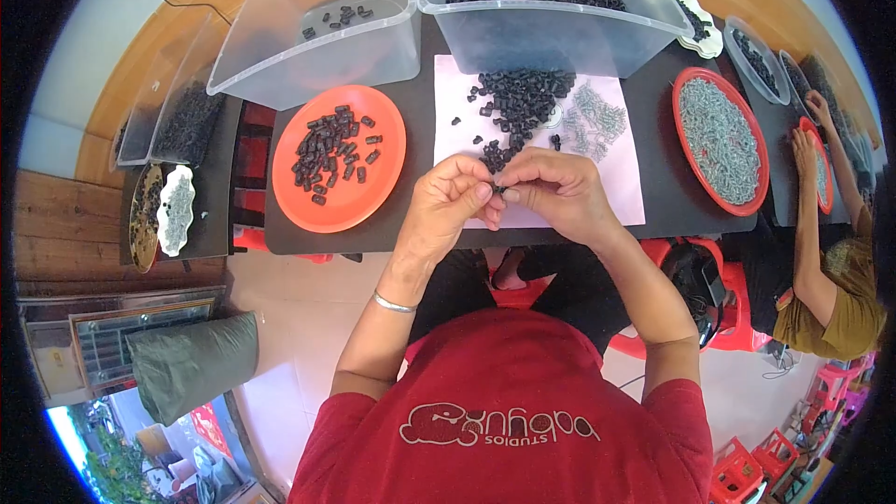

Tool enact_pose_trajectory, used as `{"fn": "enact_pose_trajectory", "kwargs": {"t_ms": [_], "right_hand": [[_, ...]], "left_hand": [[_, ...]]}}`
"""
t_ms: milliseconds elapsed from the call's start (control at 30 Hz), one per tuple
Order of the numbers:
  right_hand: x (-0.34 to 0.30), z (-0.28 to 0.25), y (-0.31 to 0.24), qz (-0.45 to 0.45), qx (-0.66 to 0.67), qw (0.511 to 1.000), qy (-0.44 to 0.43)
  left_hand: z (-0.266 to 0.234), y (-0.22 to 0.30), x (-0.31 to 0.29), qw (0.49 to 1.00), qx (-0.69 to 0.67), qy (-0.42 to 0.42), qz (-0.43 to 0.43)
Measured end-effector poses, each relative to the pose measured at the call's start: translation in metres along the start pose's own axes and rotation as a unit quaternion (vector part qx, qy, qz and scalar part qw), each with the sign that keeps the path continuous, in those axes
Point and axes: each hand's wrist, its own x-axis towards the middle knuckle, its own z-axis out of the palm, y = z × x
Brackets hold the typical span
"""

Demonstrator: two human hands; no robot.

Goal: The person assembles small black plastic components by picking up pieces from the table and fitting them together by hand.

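Observation:
My left hand and my right hand meet at the front edge of a pale pink sheet. Between their fingertips they pinch a small black plastic part, mostly hidden by the fingers. Just beyond, a pile of loose black plastic parts spreads over the sheet. Small silver screws lie scattered at its right. An orange-red plate to my left carries several longer black pieces. On the right, a red-rimmed plate is heaped with silver screws.
Two clear plastic bins stand behind: one full of black parts, the other with a few pieces. The dark table ends just before my lap. At far right another person's hands work over a red plate.

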Motion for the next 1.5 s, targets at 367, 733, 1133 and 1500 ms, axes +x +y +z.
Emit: {"fn": "enact_pose_trajectory", "kwargs": {"t_ms": [367, 733, 1133, 1500], "right_hand": [[0.002, -0.006, -0.008, 0.036, -0.027, 0.999, -0.014], [0.006, -0.014, -0.016, 0.050, -0.082, 0.994, -0.061], [0.003, -0.004, -0.012, 0.029, -0.105, 0.994, -0.005], [0.006, -0.005, -0.002, -0.028, -0.118, 0.992, -0.021]], "left_hand": [[0.001, -0.001, 0.000, 1.000, 0.025, 0.013, 0.002], [0.003, -0.001, -0.001, 0.996, 0.083, 0.030, 0.003], [0.003, -0.001, 0.000, 0.997, 0.066, 0.049, -0.006], [0.005, 0.000, -0.001, 0.995, 0.080, 0.066, -0.001]]}}
